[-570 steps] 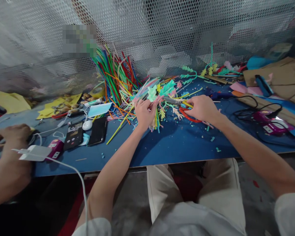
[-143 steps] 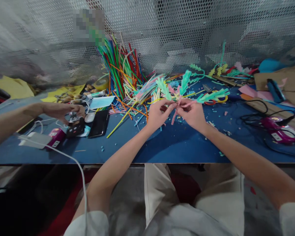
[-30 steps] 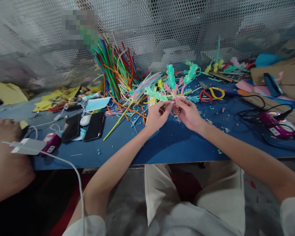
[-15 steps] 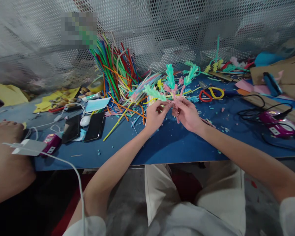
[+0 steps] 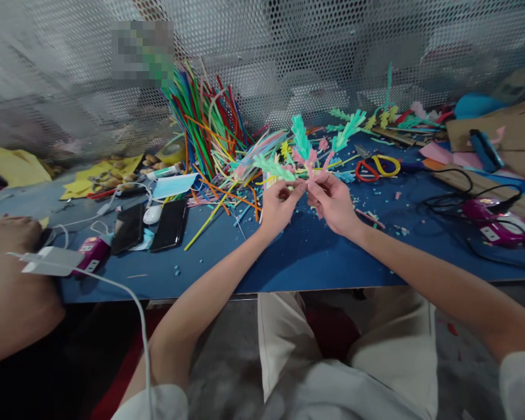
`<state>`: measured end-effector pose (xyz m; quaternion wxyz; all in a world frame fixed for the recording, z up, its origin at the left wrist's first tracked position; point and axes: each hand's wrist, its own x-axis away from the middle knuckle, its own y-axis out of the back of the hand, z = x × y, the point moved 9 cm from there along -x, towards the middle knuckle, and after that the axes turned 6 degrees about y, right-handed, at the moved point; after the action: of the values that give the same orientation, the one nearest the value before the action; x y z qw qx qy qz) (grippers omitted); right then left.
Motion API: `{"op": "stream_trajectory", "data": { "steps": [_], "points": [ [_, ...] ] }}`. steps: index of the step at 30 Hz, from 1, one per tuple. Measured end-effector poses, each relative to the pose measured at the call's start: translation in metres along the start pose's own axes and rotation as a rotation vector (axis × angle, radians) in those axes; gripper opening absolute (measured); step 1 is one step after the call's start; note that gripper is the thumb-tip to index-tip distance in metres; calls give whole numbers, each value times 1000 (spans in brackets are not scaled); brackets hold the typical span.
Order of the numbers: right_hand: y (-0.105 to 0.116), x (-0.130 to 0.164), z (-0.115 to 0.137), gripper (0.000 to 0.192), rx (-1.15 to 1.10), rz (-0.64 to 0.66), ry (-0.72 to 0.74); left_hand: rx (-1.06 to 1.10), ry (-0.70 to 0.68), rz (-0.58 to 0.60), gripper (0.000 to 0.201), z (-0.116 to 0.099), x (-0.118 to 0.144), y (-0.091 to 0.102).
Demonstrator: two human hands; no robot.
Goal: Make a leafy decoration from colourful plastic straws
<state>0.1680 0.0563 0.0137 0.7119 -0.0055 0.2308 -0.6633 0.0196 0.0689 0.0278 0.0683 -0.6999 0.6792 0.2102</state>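
"As I follow this from afar, what's changed?"
"The scissors (image 5: 378,169), which I earlier saw in the right hand (image 5: 335,207), now lie on the surface (image 5: 289,262), near that hand."
"And the pink-and-green sprig (image 5: 309,169), against the fingers?"
"I see its pink base clamped between the fingers of the right hand and the left hand (image 5: 279,207), their tips meeting, its green ends fanned out above"

The shirt (image 5: 345,391) is pale grey, with loose short sleeves (image 5: 155,403) (plain, as far as they show) that leave the forearms (image 5: 216,280) and fingers (image 5: 296,197) bare. Below it are light beige trousers (image 5: 284,341), softly creased.
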Motion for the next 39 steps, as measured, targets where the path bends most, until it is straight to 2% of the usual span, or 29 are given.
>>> {"op": "stream_trajectory", "data": {
  "steps": [5,10,16,22,32,39],
  "points": [
    [6,-1,3,49,97,-16,130,64,64,48,43,1,2,-2],
    [14,-6,4,44,193,-26,258,132,56,126,47,-2,3,-6],
    [11,-5,12,37,240,-9,279,230,141,69,54,7,1,-6],
    [6,-1,28,34,293,23,328,265,188,96,55,18,-3,-12],
    [12,-8,18,35,216,8,299,125,115,71,64,-6,5,-7],
    [18,-6,17,36,341,-14,374,180,152,130,66,-2,4,-16]
  ]
}}
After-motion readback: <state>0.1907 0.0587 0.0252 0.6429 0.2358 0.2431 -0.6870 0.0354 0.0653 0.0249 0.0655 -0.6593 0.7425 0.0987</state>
